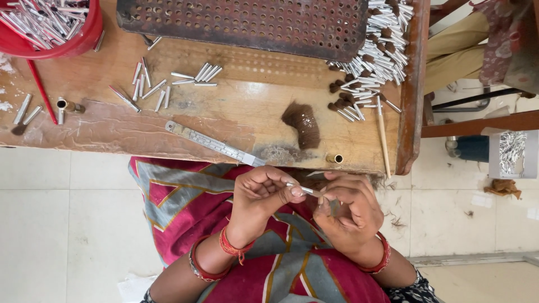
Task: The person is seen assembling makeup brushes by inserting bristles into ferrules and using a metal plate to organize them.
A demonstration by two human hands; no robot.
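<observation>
My left hand (259,196) pinches a small silver metal tube (306,191) between thumb and fingers, just below the wooden table's front edge (168,147). My right hand (347,212) meets it from the right, fingers closed on a small tuft of brown hair at the tube's end. Both hands hover over my lap, which is covered in red and grey patterned cloth. A curved bundle of brown hair (303,124) lies on the table just above my hands.
A metal ruler (213,143) lies diagonally near the table edge. Loose silver tubes (168,81) are scattered at the left; a heap of tubes with hair tips (376,50) sits at the right. A perforated dark tray (247,22), red bowl (56,33), thin wooden stick (383,134).
</observation>
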